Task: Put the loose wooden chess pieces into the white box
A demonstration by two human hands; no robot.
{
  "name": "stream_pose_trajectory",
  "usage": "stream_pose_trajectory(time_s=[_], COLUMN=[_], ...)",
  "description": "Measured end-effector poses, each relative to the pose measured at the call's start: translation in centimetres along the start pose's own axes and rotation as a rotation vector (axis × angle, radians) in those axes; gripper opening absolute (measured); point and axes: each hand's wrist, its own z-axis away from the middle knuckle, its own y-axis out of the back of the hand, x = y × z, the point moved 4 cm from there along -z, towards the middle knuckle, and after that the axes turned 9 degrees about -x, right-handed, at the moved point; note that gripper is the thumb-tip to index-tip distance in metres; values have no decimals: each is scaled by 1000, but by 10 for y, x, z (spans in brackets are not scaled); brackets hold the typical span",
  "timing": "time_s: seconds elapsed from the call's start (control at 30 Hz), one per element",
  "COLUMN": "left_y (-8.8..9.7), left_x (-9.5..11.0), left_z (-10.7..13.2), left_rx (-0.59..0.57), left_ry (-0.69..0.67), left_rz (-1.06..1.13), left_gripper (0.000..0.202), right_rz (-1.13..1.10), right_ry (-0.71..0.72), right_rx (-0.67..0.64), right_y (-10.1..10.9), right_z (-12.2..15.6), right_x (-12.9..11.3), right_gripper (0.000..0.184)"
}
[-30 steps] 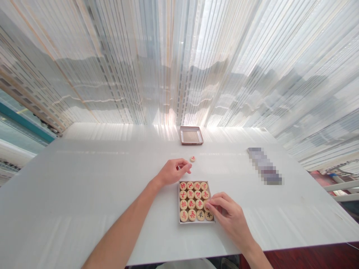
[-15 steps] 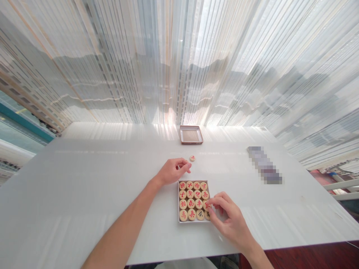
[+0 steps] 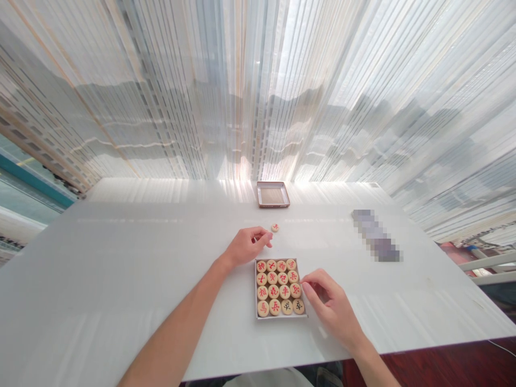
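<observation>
A small square white box (image 3: 256, 290) lies on the white table, filled with several round wooden chess pieces (image 3: 279, 287) marked in red and black. My right hand (image 3: 331, 310) rests at the box's right edge, its fingers curled with the tips near the right column, and nothing shows in them. My left hand (image 3: 244, 246) sits just beyond the box's far left corner, fingers loosely curled in a pinch, empty as far as I can see. A single loose chess piece (image 3: 274, 228) lies on the table just past its fingertips.
A brown-rimmed box lid (image 3: 273, 194) lies farther back at the table's far edge. A blurred dark object (image 3: 377, 242) lies to the right. Sheer white curtains hang behind the table (image 3: 121, 269). The table's near edge runs just below my arms.
My right hand has drawn back from the pieces in the box's right column to the box's right edge. My left hand has stayed where it was.
</observation>
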Motion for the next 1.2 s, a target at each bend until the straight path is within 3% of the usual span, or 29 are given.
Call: stream_pose_trajectory(time_s=[0.13,0.3,0.43,0.53,0.8,1.2], left_y=[3,10,20,23,12,8], left_x=[0,0,-2,-3,1,2], left_z=[0,0,2,3,2,-1], left_rx=[121,262,363,366,217,287], left_ry=[-36,-83,-80,-95,-170,-83], left_rz=[-1,-84,-314,-429,-619,-692], left_gripper=[38,32,23,20,19,19], right_rz=[9,74,138,157,325,336], right_ry=[2,47,130,198,399,379], right_rx=[19,56,49,24,-21,11], right_y=[13,26,22,16,4,2], right_z=[-18,-75,-128,-152,-150,-149], right_x=[1,8,14,14,10,9], right_gripper=[21,25,24,21,36,19])
